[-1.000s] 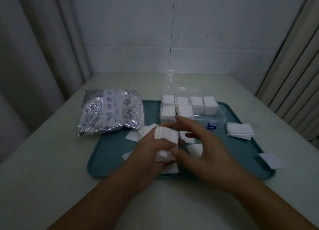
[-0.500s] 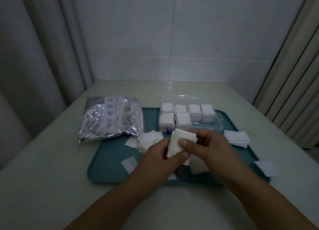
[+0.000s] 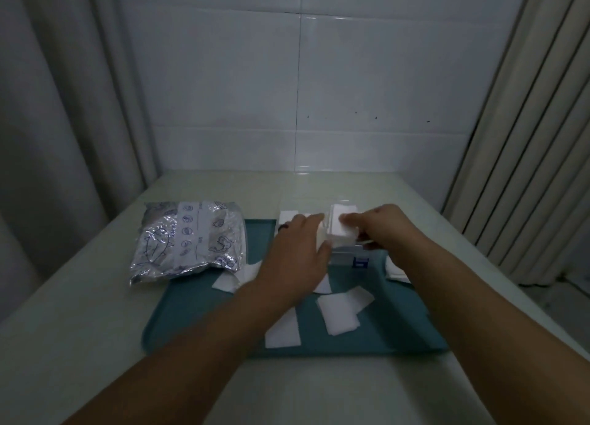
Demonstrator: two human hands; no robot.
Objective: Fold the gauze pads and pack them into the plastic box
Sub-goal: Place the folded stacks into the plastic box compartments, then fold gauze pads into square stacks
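Both my hands reach over the clear plastic box [image 3: 346, 256] at the back of the teal tray [image 3: 204, 309]. A white stack of folded gauze pads [image 3: 343, 233] is pressed between my left hand [image 3: 297, 258] and my right hand [image 3: 381, 223], right above the box. My left hand hides most of the box's left half; one packed pad [image 3: 286, 216] shows beyond it. Loose flat gauze pads lie on the tray nearer to me, one [image 3: 340, 316] in the middle and another [image 3: 282, 332] beside my left forearm.
A crinkled silver foil bag [image 3: 188, 239] with blue print lies on the tray's left rim. A small pile of unfolded pads [image 3: 394, 270] peeks out beyond my right forearm. Curtains hang on both sides and a tiled wall stands behind the pale table [image 3: 95, 329].
My hands carried the gauze stack from the tray's middle forward to the plastic box. The view tilted up, so everything sits lower in the frame.
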